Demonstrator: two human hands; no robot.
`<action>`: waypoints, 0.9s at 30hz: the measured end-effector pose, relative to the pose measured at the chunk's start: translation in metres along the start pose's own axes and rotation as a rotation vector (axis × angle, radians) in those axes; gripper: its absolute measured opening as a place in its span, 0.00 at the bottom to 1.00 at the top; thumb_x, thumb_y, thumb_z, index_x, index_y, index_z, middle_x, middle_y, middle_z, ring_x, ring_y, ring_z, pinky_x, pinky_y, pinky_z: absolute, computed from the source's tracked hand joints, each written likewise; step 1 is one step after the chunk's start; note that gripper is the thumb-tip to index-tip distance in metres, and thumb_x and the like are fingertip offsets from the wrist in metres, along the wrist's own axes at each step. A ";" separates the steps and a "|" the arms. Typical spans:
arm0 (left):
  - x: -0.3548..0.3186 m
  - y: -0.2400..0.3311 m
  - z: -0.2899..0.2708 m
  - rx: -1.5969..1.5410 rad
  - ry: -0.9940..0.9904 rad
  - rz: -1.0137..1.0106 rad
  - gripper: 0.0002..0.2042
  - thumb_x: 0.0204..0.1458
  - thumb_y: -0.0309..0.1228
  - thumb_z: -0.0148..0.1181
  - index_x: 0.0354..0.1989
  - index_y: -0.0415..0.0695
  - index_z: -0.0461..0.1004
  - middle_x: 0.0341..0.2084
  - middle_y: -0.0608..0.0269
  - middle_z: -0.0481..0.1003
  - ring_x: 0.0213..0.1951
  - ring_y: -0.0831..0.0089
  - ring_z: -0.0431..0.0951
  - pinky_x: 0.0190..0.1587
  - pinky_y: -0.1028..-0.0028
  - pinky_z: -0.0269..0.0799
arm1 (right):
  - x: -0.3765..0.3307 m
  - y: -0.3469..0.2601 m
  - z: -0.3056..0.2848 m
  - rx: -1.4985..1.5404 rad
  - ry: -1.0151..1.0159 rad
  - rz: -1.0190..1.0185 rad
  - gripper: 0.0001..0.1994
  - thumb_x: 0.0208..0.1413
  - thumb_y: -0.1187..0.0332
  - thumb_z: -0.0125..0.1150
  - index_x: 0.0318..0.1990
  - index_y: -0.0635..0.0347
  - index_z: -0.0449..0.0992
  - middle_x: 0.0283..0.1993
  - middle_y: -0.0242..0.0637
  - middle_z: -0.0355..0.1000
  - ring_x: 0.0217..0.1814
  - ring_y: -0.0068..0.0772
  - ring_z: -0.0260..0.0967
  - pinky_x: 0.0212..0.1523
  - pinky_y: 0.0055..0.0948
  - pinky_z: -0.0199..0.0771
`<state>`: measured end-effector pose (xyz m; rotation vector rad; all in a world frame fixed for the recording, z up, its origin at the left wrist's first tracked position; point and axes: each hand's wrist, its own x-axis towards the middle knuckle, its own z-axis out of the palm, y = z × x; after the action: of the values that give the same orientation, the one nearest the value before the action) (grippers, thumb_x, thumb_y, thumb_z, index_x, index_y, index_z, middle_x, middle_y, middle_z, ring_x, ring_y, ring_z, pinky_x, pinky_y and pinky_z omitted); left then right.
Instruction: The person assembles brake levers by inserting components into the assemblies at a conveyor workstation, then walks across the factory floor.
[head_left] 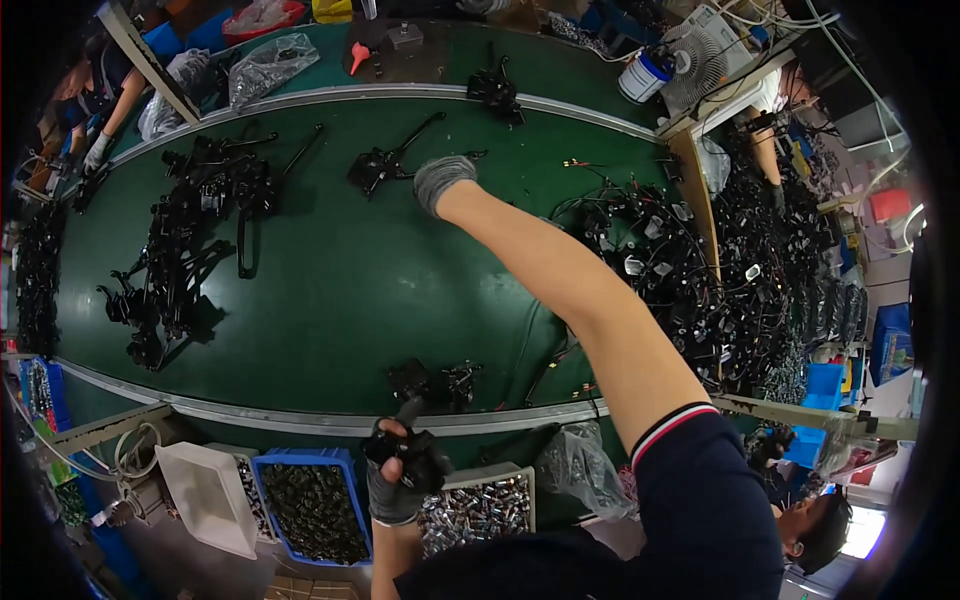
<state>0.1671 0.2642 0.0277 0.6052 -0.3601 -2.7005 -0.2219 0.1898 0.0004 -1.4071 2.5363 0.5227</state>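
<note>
My left hand (396, 490), in a grey glove with bare fingertips showing, is closed around a black brake lever assembly (424, 466) at the bench's near edge. My right hand (443, 183), also gloved in grey, reaches far across the green bench. Its fingers curl downward, and what they grip is hidden; a thin black end (478, 154) juts out on its right. Just left of that hand lies a black brake lever (374, 172), its handle pointing up and right. Small black parts (460, 384) rest on the bench beyond my left hand.
Black lever assemblies (205, 200) are heaped at left; wired switch parts (640, 240) pile at right, beside a wooden divider (698, 195). Below the near rail (300, 422) stand a blue bin (310, 505) and a bin of metal parts (490, 510). Other people work at left and right.
</note>
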 end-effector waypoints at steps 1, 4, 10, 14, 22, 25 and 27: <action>-0.001 0.003 0.000 0.036 -0.015 -0.009 0.25 0.43 0.37 0.68 0.44 0.43 0.62 0.55 0.51 0.65 0.39 0.60 0.78 0.36 0.62 0.79 | 0.029 -0.006 0.017 0.002 0.005 -0.008 0.10 0.46 0.72 0.56 0.35 0.56 0.81 0.37 0.44 0.77 0.37 0.44 0.76 0.31 0.41 0.75; -0.007 0.006 -0.004 0.105 -0.030 -0.041 0.24 0.41 0.36 0.68 0.43 0.43 0.61 0.53 0.50 0.65 0.36 0.57 0.79 0.35 0.62 0.79 | 0.071 -0.014 0.059 -0.199 0.040 0.047 0.10 0.46 0.71 0.56 0.35 0.54 0.82 0.37 0.40 0.78 0.37 0.43 0.76 0.31 0.40 0.74; -0.049 0.001 -0.007 0.108 -0.067 -0.089 0.25 0.43 0.32 0.67 0.47 0.45 0.58 0.48 0.52 0.70 0.32 0.56 0.79 0.30 0.61 0.78 | -0.065 -0.049 0.066 -0.170 -0.047 -0.411 0.09 0.45 0.69 0.55 0.32 0.55 0.80 0.31 0.44 0.76 0.34 0.45 0.75 0.31 0.40 0.73; -0.060 -0.014 -0.006 0.270 -0.051 -0.096 0.23 0.44 0.29 0.66 0.46 0.45 0.60 0.43 0.57 0.71 0.38 0.62 0.76 0.38 0.66 0.74 | -0.219 -0.017 0.041 -0.056 0.020 -0.424 0.12 0.49 0.67 0.53 0.41 0.56 0.75 0.22 0.44 0.71 0.26 0.44 0.73 0.24 0.41 0.68; -0.097 -0.034 0.029 0.998 -0.414 -0.488 0.17 0.48 0.26 0.62 0.45 0.44 0.66 0.41 0.62 0.71 0.46 0.72 0.71 0.48 0.73 0.68 | -0.448 -0.054 -0.015 2.324 0.477 0.261 0.15 0.59 0.54 0.52 0.37 0.59 0.71 0.23 0.28 0.67 0.23 0.24 0.64 0.23 0.27 0.63; -0.103 -0.035 0.054 1.236 -0.663 -0.446 0.20 0.48 0.30 0.64 0.48 0.43 0.66 0.38 0.62 0.71 0.42 0.73 0.72 0.45 0.73 0.69 | -0.484 -0.062 0.024 2.677 0.486 0.337 0.16 0.60 0.54 0.52 0.36 0.60 0.72 0.28 0.29 0.71 0.27 0.21 0.67 0.27 0.25 0.67; -0.108 -0.033 0.061 1.354 -0.809 -0.435 0.21 0.47 0.32 0.65 0.49 0.42 0.66 0.36 0.62 0.71 0.40 0.73 0.72 0.44 0.73 0.70 | -0.498 -0.063 0.043 2.726 0.263 0.134 0.16 0.61 0.55 0.51 0.36 0.60 0.72 0.32 0.31 0.72 0.29 0.20 0.67 0.30 0.23 0.68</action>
<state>0.2215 0.3463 0.1098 -0.2534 -2.5560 -2.5615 0.0949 0.5644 0.1136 0.0625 0.9495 -2.1306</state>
